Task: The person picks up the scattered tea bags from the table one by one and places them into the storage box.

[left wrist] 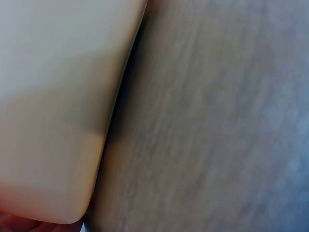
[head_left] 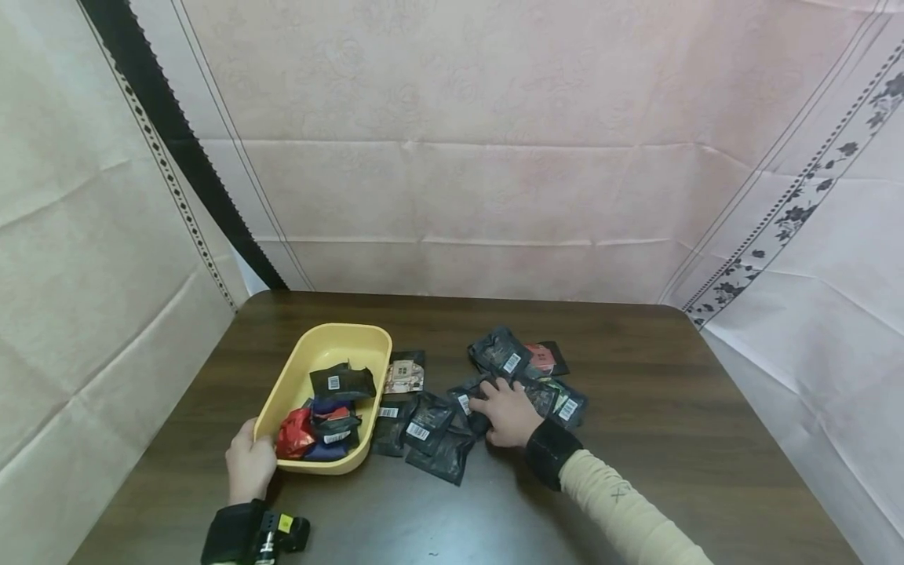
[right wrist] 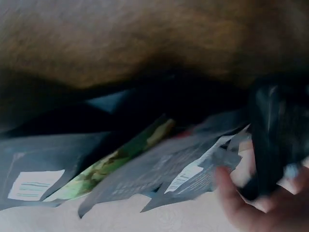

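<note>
My left hand (head_left: pixel 251 463) grips the near left corner of a yellow plastic tub (head_left: pixel 281 392). The tub's outer wall (left wrist: pixel 53 116) fills the left of the left wrist view, with fingertips at the bottom edge. Inside the tub lie a black packet (head_left: pixel 343 384), a shiny red packet (head_left: pixel 295 434) and some blue ones. My right hand (head_left: pixel 510 414) reaches over a heap of black packets with fingers spread, touching them. In the right wrist view its fingers (right wrist: pixel 231 195) lie by a dark packet (right wrist: pixel 273 140), partly hidden; no firm hold shows.
Black packets with white labels (head_left: pixel 427 424) lie right of the tub, beside a packet with a pale picture (head_left: pixel 405 375). Another with a red panel (head_left: pixel 542 358) lies at the back of the heap. Pale cloth (head_left: pixel 452 196) hangs behind the brown table (head_left: pixel 636 377).
</note>
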Demonstrator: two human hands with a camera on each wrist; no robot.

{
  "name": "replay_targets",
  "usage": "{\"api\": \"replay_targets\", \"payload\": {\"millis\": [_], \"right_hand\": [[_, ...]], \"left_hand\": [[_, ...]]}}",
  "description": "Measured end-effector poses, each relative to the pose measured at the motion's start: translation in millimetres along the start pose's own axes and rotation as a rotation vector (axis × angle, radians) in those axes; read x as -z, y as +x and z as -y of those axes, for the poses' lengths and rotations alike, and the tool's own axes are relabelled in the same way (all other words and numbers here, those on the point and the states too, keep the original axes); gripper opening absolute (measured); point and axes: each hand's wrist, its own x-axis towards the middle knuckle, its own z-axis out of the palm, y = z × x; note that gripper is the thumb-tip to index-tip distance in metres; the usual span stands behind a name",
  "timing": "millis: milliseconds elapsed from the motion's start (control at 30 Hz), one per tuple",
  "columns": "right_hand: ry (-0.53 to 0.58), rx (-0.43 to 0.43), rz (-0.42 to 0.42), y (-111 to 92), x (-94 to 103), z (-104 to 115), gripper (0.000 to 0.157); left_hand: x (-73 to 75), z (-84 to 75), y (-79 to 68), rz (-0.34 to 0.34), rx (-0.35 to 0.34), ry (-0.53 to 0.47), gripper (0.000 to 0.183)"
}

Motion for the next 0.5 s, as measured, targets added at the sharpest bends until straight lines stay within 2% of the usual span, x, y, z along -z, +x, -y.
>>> {"api": "replay_targets", "payload": {"millis": [167,300,500], "right_hand": [[0.004,-0.032,-0.075,1.0,0.4,-0.5,0.035],[0.076,-0.077,-0.093,1.6,3.2,-2.4,0.034],[0.105,-0.095,-0.118,4.2,7.3,-4.4,0.035]], "left_hand": [[-0.2,0.2,0.4,-0.004,-0.007,0.004,0.047],[0.2,0.3,0.3,0.002,-0.005,0.006,0.047],[0.6,0.6,0.1,-0.008,-0.025,0.013,0.046]]}}
